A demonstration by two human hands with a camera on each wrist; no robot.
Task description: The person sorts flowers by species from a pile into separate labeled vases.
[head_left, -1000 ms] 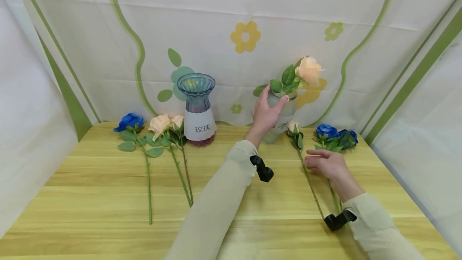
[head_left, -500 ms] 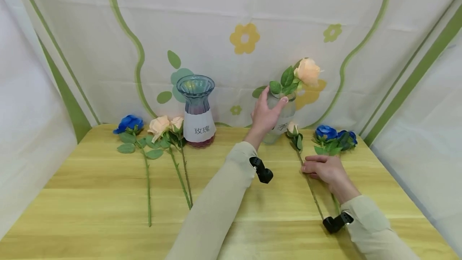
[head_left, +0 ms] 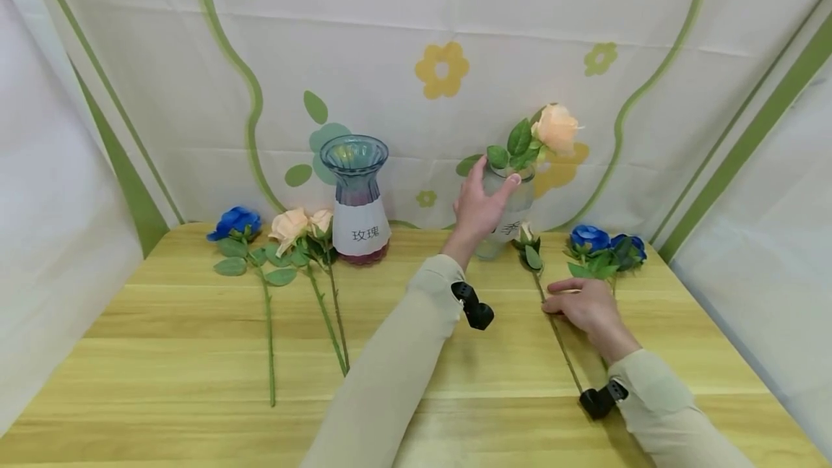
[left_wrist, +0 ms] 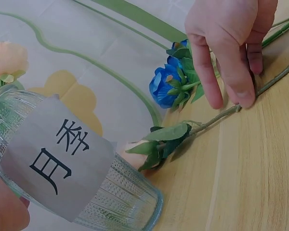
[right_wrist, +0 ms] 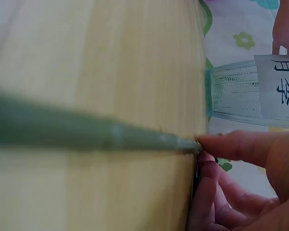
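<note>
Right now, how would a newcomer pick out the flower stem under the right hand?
Start at the clear ribbed vase gripped by the left hand. Beside its base lies a small peach bud; its thin stem runs toward the viewer under the right hand. The neighbouring flowers are blue.

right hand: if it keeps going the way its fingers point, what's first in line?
Probably the peach bud stem already under the right hand; its fingers point left across it. Beyond looks like bare table, depth unclear.
</note>
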